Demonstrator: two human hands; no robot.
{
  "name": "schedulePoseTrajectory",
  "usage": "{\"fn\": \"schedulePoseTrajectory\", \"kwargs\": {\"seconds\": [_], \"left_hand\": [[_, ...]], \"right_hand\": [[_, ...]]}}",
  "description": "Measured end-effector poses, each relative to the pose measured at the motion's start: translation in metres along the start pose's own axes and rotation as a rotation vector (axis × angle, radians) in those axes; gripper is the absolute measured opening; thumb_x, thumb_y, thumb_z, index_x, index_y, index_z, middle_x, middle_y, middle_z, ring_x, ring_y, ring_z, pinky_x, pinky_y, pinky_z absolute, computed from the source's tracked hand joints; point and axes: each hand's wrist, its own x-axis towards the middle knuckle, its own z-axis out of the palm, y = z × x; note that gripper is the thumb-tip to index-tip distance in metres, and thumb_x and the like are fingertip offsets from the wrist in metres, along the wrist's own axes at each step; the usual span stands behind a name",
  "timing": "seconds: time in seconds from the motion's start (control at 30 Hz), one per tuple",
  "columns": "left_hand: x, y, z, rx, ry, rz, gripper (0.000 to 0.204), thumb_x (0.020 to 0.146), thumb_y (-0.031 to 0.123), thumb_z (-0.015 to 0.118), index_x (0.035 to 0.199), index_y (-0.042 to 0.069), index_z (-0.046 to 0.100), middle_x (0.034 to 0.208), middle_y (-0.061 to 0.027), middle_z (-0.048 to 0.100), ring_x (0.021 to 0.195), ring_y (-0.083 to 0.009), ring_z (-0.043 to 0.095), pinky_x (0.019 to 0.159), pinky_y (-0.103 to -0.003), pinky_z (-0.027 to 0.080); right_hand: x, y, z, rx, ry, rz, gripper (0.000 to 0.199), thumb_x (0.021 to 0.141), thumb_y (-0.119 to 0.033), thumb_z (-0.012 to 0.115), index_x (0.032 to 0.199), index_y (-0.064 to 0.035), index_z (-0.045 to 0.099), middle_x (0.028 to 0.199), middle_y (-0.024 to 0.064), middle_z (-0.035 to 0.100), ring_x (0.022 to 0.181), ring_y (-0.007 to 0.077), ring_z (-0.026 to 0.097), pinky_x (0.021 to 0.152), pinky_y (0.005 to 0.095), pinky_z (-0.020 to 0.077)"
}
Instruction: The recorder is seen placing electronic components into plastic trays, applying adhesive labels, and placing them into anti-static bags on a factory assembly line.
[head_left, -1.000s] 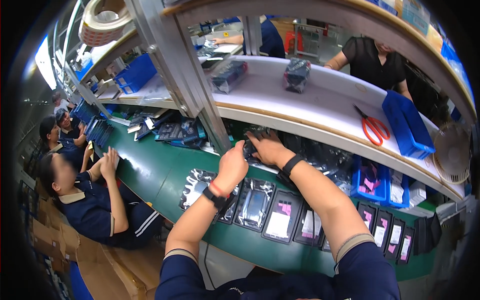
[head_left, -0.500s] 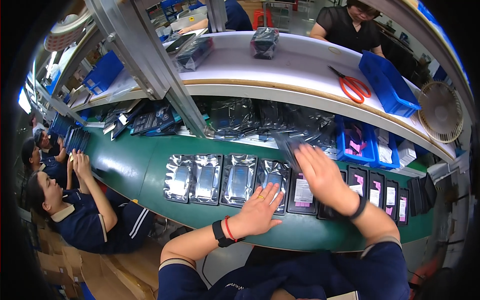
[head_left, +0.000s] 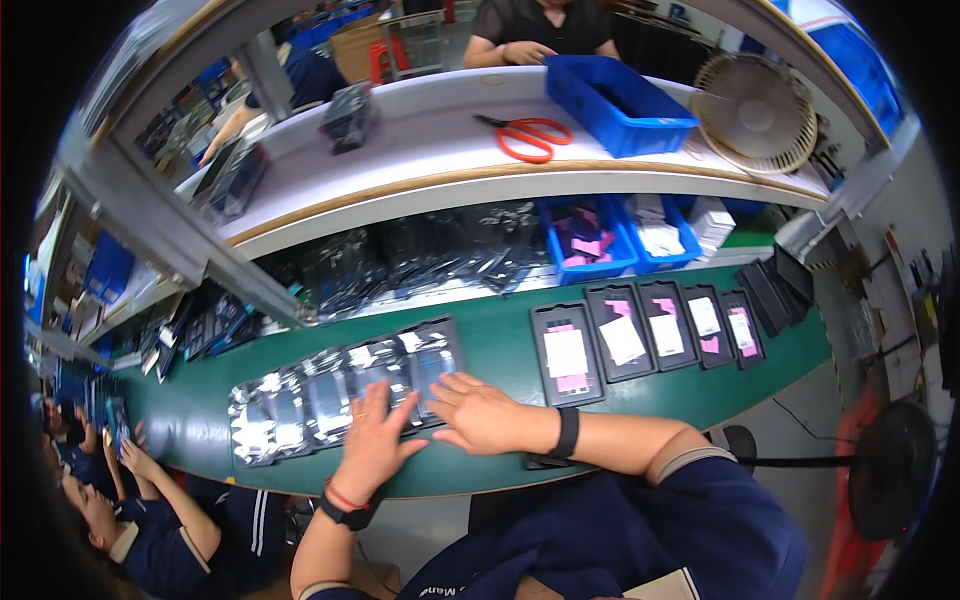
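Observation:
A row of black trays topped with shiny silvery packets (head_left: 327, 385) lies on the green table, left of centre. My left hand (head_left: 375, 440) rests with spread fingers at the near edge of this row, on or just over the packets. Beside it, my right hand (head_left: 478, 412) is open, its fingertips at the rightmost packet-topped tray (head_left: 432, 350). Neither hand grasps anything. Part of another black tray (head_left: 545, 462) shows beneath my right forearm. Farther right stand several black trays holding white labels and pink pieces, the closest being a labelled tray (head_left: 568, 355).
Behind the trays lie many glossy dark packets (head_left: 400, 245). Blue bins (head_left: 590, 270) hold pink and white pieces. Above, a shelf (head_left: 400, 190) carries red-handled scissors (head_left: 535, 138), a blue bin (head_left: 620, 125) and a fan (head_left: 755, 115). Stacked black trays (head_left: 775, 295) stand at right. Co-workers sit left and opposite.
The view has swung right. My right hand has come down from beside a dark glossy packet to the row's right end. The shiny packets now cover one more tray.

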Motion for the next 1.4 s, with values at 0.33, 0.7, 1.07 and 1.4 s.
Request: {"fn": "schedulePoseTrajectory", "kwargs": {"seconds": [0.33, 0.7, 1.07, 1.4], "left_hand": [[-0.017, -0.037, -0.018, -0.012, -0.017, -0.17, 0.058, 0.066, 0.036, 0.075, 0.117, 0.018, 0.055, 0.134, -0.0275, 0.034, 0.124, -0.0472, 0.033, 0.1, -0.054, 0.03], [0.023, -0.068, -0.067, -0.048, 0.112, -0.104, 0.064, 0.07, 0.028, 0.073, 0.124, 0.005, 0.049, 0.135, -0.0261, 0.036, 0.129, -0.0419, 0.029, 0.103, -0.045, 0.03], [0.164, -0.182, -0.033, 0.153, 0.073, -0.234, 0.086, 0.056, 0.021, 0.064, 0.132, -0.007, 0.032, 0.133, -0.0303, 0.036, 0.127, -0.0406, 0.032, 0.106, -0.038, 0.029], [0.159, -0.188, -0.032, 0.102, 0.23, -0.146, 0.029, 0.07, -0.001, 0.048, 0.097, 0.001, 0.059, 0.092, -0.0237, 0.061, 0.085, -0.0395, 0.059, 0.076, -0.047, 0.047]], "right_hand": [[-0.197, 0.139, -0.203, -0.611, 0.307, 1.51, 0.041, 0.083, -0.04, 0.055, 0.095, -0.0018, 0.064, 0.092, 0.0205, 0.064, 0.091, 0.0375, 0.06, 0.077, 0.0438, 0.0477], [-0.218, 0.131, -0.143, -0.565, 0.14, 1.413, 0.053, 0.084, -0.044, 0.053, 0.127, -0.012, 0.049, 0.125, 0.0224, 0.046, 0.116, 0.0384, 0.042, 0.091, 0.0478, 0.0406], [-0.137, 0.071, -0.104, -0.588, 0.023, 1.213, 0.058, 0.083, -0.046, 0.054, 0.125, -0.0063, 0.049, 0.116, 0.0212, 0.05, 0.107, 0.0364, 0.047, 0.083, 0.0465, 0.045], [-0.054, 0.06, -0.145, -0.518, 0.183, 0.822, 0.04, 0.077, -0.025, 0.065, 0.109, -0.0002, 0.058, 0.099, 0.0184, 0.06, 0.092, 0.0342, 0.057, 0.078, 0.0415, 0.0453]]}}
